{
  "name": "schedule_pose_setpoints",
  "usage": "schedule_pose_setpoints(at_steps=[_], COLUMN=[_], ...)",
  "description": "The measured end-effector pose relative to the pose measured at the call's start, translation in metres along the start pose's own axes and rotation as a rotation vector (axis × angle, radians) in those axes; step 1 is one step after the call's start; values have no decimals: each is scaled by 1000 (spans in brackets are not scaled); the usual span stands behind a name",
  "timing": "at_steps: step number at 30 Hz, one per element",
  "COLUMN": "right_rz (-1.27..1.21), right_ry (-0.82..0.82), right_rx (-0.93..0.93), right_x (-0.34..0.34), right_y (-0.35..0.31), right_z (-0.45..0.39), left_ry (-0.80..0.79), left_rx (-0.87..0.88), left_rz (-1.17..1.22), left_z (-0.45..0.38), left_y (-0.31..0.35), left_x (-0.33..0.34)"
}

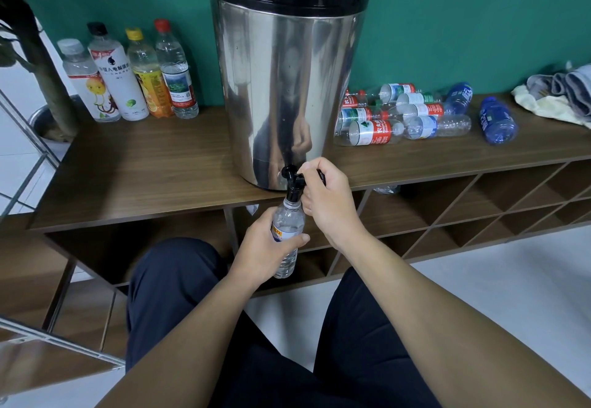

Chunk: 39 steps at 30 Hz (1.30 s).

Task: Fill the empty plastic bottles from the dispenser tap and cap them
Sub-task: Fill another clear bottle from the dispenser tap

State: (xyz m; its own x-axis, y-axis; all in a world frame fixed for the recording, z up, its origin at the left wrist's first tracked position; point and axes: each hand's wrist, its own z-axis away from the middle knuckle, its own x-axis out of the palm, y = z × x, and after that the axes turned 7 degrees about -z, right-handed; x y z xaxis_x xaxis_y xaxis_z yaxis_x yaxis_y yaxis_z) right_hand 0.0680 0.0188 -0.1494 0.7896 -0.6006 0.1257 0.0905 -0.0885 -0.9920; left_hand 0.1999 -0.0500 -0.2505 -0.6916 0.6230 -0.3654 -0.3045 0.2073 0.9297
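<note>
A tall steel dispenser [287,88] with a black lid stands on the wooden shelf top [144,177]. Its black tap [292,180] sticks out over the front edge. My left hand [265,251] grips a clear plastic bottle [287,225] upright, with its open mouth right under the tap's spout. My right hand [329,196] is curled round the tap's lever. Water fills much of the bottle; the level is hard to read. I see no cap on it.
Several capped bottles [128,78] stand at the back left against the green wall. A pile of bottles [399,116] lies on its side right of the dispenser, with a blue bottle [497,124] and cloths [559,94] further right. Open cubbies [463,206] sit below.
</note>
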Motion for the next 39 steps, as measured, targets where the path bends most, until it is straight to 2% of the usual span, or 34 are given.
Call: schedule_pose_setpoints(at_steps=[28,39], right_rz=[7,105], right_ry=[11,53], right_rx=[-11,-60], right_x=[-1,1], right_y=[2,3], right_z=[1,2], left_ry=[1,-5], left_rx=[17,14], left_rz=[-2,3], left_z=[1,1], left_y=[2,2], left_x=[0,-1])
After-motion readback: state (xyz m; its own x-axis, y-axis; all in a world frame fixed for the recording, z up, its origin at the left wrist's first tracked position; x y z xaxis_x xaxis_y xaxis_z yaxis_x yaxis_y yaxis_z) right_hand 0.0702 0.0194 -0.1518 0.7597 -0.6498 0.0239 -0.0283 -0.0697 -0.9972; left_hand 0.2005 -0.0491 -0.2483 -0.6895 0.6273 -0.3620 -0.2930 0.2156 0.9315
